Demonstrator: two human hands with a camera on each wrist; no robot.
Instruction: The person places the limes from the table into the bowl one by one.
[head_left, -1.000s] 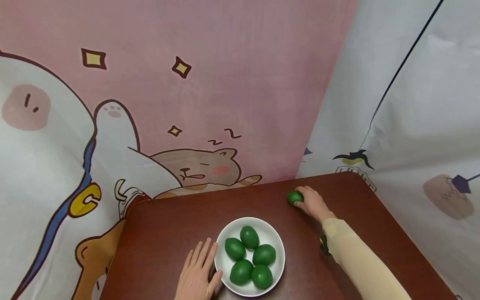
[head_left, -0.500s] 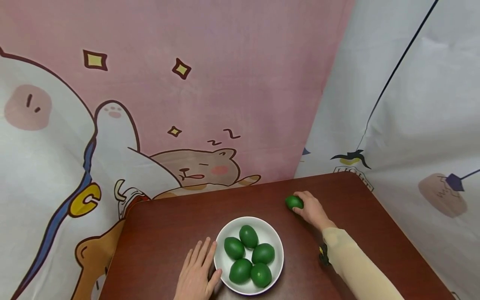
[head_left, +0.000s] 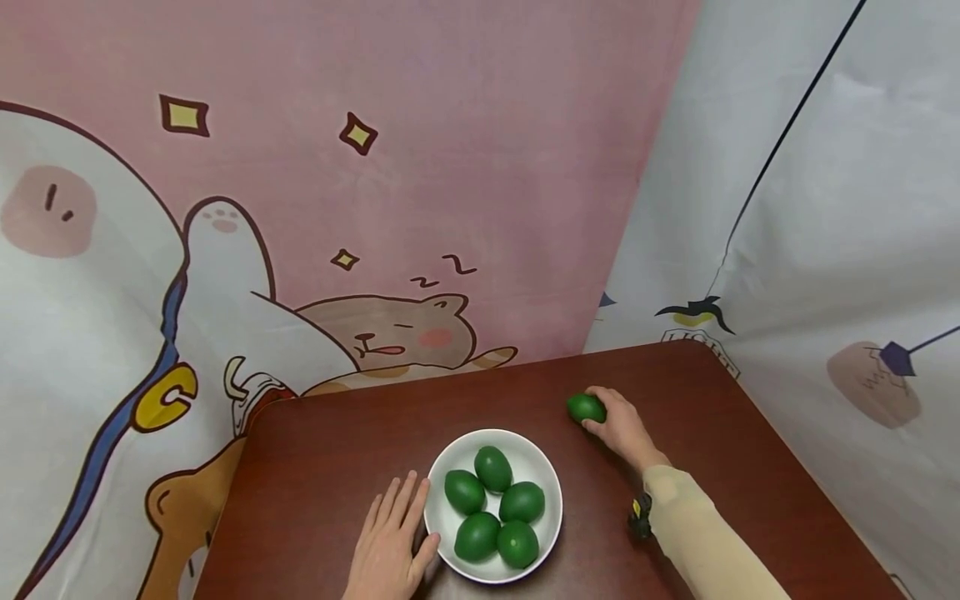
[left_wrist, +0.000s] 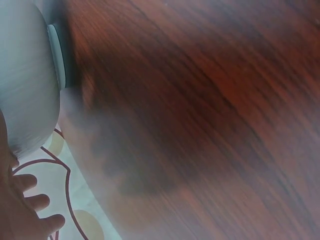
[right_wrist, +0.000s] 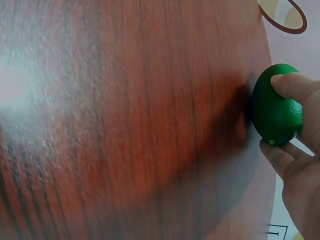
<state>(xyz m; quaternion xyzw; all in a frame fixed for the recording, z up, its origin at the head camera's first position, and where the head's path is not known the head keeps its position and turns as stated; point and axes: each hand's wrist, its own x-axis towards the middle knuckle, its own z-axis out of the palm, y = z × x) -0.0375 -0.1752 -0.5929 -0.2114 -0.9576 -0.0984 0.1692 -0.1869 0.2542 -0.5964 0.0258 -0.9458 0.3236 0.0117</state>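
Note:
Near the far edge of the table, my right hand (head_left: 624, 430) grips a green lime (head_left: 583, 408) from its right side. In the right wrist view the thumb lies over the lime (right_wrist: 272, 112) and fingertips curl at its lower end, with its shadow on the wood beside it. A white bowl (head_left: 557, 504) in front of me holds several more limes (head_left: 477, 536), set in a ring. My left hand (head_left: 388, 537) lies with straight fingers at the bowl's left side, thumb and forefinger right at its rim. The left wrist view shows the bowl's outer wall (left_wrist: 27, 75) above the fingers.
The brown wooden table (head_left: 337, 442) runs back to a pink and white cartoon curtain (head_left: 487, 167). Another pale curtain (head_left: 825, 250) hangs along the right edge. A small black device (head_left: 640, 517) sits at my right wrist.
My right hand has come slightly toward me with the lime in its grip. The left hand and bowl keep their places, and the head view has shifted a little.

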